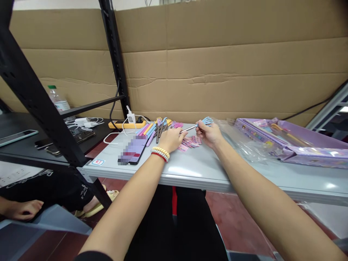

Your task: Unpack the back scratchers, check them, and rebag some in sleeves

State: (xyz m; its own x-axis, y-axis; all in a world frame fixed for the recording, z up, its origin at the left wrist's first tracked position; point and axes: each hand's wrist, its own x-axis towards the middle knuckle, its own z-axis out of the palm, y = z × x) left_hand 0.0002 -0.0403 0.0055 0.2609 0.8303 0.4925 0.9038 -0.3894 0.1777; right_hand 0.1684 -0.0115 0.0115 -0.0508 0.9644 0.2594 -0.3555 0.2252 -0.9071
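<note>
Head: scratcher (207, 121) (blue) in both grips (171, 140) (210, 134)

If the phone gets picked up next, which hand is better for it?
Probably the left hand: the phone lies close by, just to its left. The right hand is farther off. Both seem to hold the blue claw, so the left would have to let go first.

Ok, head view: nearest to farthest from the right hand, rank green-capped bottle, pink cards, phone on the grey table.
1. Pink cards: just left of the right hand.
2. Phone: farther left.
3. Green-capped bottle: far left, black table.
</note>
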